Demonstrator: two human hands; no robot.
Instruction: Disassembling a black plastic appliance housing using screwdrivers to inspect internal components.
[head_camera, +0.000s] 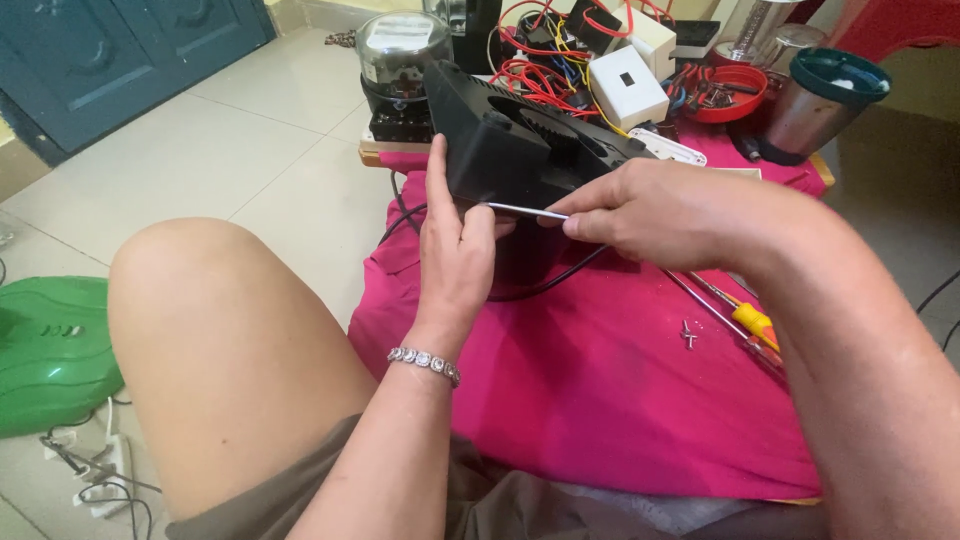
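A black plastic appliance casing (520, 140) stands tilted on a pink cloth (600, 380) over a low table. My left hand (455, 250) grips the casing's near lower edge, thumb up along its side. My right hand (650, 210) is closed on a screwdriver whose thin metal shaft (525, 211) points left, its tip at the casing's lower corner by my left fingers. A black cord (550, 283) runs out from under the casing.
A yellow-handled screwdriver (750, 322) and a small screw (689, 335) lie on the cloth at right. Behind are a steel jar with green lid (825, 100), a red bowl (730, 95), white boxes with tangled wires (625, 85), and a meter (400, 70). A green appliance (55, 350) lies on the floor left. My knee (210, 320) is near.
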